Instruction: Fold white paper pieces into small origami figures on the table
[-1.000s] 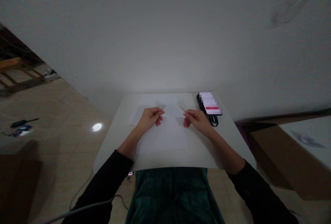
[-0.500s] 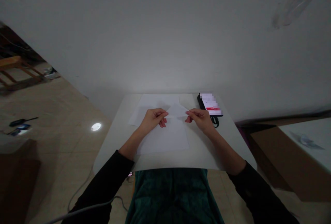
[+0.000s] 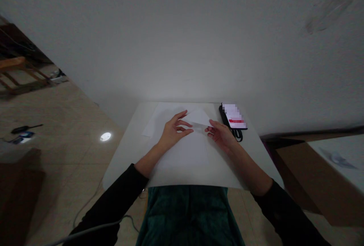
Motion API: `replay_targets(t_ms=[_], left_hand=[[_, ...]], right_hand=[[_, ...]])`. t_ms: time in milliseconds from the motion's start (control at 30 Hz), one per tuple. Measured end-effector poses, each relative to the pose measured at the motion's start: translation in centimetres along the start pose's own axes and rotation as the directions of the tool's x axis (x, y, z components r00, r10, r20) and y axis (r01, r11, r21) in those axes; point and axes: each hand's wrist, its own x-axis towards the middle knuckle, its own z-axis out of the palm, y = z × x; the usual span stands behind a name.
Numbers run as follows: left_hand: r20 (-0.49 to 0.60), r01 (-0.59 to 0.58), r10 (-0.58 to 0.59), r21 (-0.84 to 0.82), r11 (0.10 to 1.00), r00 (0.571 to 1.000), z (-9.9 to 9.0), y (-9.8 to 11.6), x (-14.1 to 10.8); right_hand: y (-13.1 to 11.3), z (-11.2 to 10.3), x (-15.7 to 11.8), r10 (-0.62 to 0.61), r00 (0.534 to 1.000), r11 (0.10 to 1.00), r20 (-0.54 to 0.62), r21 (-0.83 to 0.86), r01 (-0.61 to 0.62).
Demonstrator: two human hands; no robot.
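A folded piece of white paper [image 3: 198, 117], pointed at its far side, is held above the table. My right hand [image 3: 222, 134] pinches its right corner between thumb and fingers. My left hand [image 3: 175, 127] is at the paper's left side with thumb and fingers spread apart; whether a fingertip touches the paper I cannot tell. Below both hands, flat white sheets [image 3: 182, 155] lie on the white table [image 3: 125, 155], partly covered by the left hand and the folded paper.
A phone [image 3: 234, 116] with a lit screen rests on a black object with a looped strap [image 3: 238, 135], right of my right hand. The wall [image 3: 182, 49] rises behind the table. A cardboard box [image 3: 321, 177] stands at the right. A cable [image 3: 93, 231] crosses near my left sleeve.
My left hand has opened from its pinch on the paper's left corner, its fingers spreading. The folded paper now tilts down to the right, held by my right hand.
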Motion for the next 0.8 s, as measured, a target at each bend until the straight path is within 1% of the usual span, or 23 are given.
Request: replay_targets(t_ms=[100,200,267,333,367,400,433,467,500,533,567,600,633,800], left_hand=[[0.066,0.016,-0.012,-0.060,0.998,0.998,0.9,0.0,-0.3],[0.153,0.024,0.000,-0.156,0.988,0.988,1.7,-0.3,-0.5],[0.186,0.044,-0.003,-0.218,0.975,0.983,1.9,-0.5,-0.5],[0.194,0.084,-0.036,-0.248,0.965,0.980,1.8,-0.7,-0.4],[0.192,0.105,-0.055,-0.256,0.961,0.980,1.6,-0.8,-0.3],[0.190,0.124,-0.074,-0.266,0.956,0.979,1.5,-0.8,-0.2],[0.190,0.146,-0.095,-0.274,0.950,0.977,1.4,-0.7,-0.1],[0.193,0.173,-0.121,-0.279,0.945,0.974,1.3,-0.6,0.0],[0.198,0.198,-0.146,-0.277,0.940,0.969,1.2,-0.5,0.1],[0.203,0.220,-0.169,-0.267,0.938,0.965,1.2,-0.4,0.1],[0.207,0.237,-0.188,-0.248,0.939,0.960,1.2,-0.3,0.1],[0.211,0.248,-0.202,-0.221,0.943,0.956,1.2,-0.2,0.1],[0.216,0.251,-0.209,-0.189,0.949,0.954,1.3,-0.1,0.1],[0.241,0.221,-0.200,-0.062,0.973,0.950,1.6,-0.3,-0.4]], right_hand=[[0.8,0.9,-0.3,0.112,0.991,0.991,0.077,0.070,-0.118],[1.5,1.7,-0.8,0.203,0.960,0.971,0.194,0.083,-0.223],[1.6,2.0,-1.0,0.242,0.931,0.965,0.274,0.037,-0.261],[1.5,2.1,-1.2,0.257,0.907,0.966,0.334,-0.056,-0.253],[1.4,2.1,-1.2,0.248,0.906,0.968,0.343,-0.117,-0.221],[1.3,2.0,-1.3,0.213,0.920,0.970,0.330,-0.185,-0.158],[1.2,2.0,-1.4,0.144,0.944,0.964,0.297,-0.259,-0.065],[1.0,1.9,-1.4,0.038,0.968,0.942,0.250,-0.331,0.048],[0.9,1.9,-1.5,-0.089,0.976,0.903,0.198,-0.397,0.163],[0.8,1.9,-1.5,-0.209,0.965,0.857,0.157,-0.447,0.258],[0.7,2.0,-1.6,-0.296,0.945,0.819,0.136,-0.473,0.325],[0.6,2.1,-1.7,-0.342,0.930,0.801,0.134,-0.476,0.363],[0.6,2.1,-1.7,-0.352,0.925,0.802,0.144,-0.463,0.377],[1.0,2.2,-1.5,-0.283,0.934,0.840,0.217,-0.414,0.351]])
